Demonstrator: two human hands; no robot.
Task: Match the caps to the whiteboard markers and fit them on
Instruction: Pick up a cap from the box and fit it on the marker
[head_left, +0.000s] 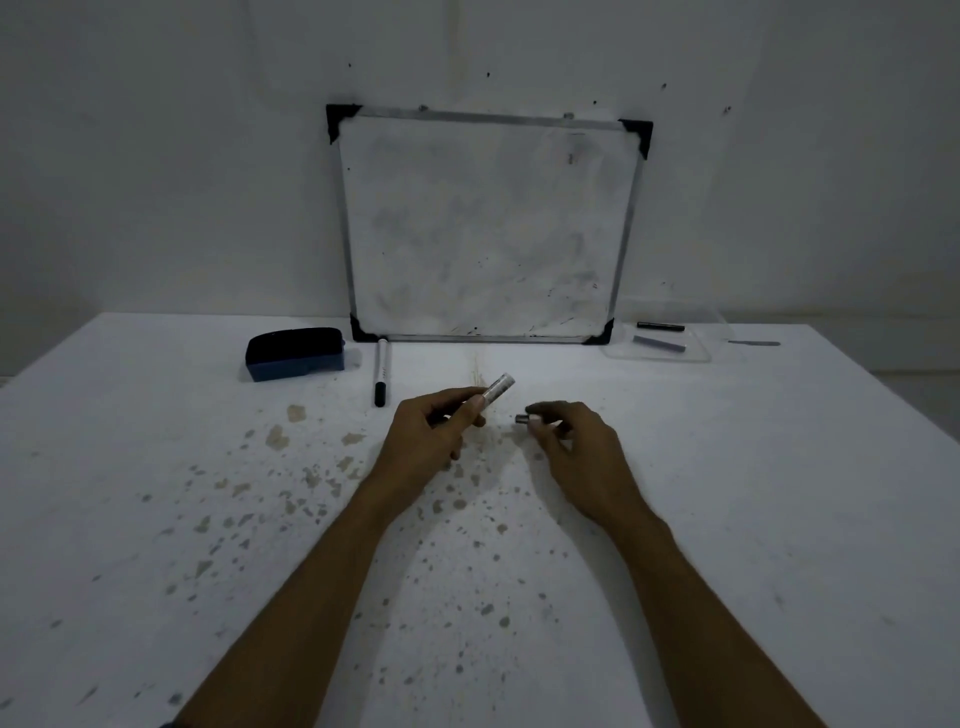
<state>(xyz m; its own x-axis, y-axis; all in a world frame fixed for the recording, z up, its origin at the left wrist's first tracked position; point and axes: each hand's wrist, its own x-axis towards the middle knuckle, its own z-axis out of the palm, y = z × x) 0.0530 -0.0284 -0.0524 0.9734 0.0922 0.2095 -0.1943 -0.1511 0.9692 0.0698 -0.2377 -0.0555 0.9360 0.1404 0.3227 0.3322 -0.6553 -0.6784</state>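
My left hand (434, 434) grips a silver-white marker (497, 388) just above the table, its free end pointing up and to the right. My right hand (569, 441) pinches a small dark cap (523, 418) between thumb and fingers, a short gap to the right of the marker. The marker's other end is hidden inside my left fist. A second white marker with a black cap (382, 371) lies on the table in front of the whiteboard's lower left corner.
A whiteboard (488, 228) leans on the wall at the back of the stained white table (156, 519). A dark blue eraser (295, 353) sits at its left. A clear tray (670, 338) at the right holds a black marker (661, 326) and a purple piece (658, 343).
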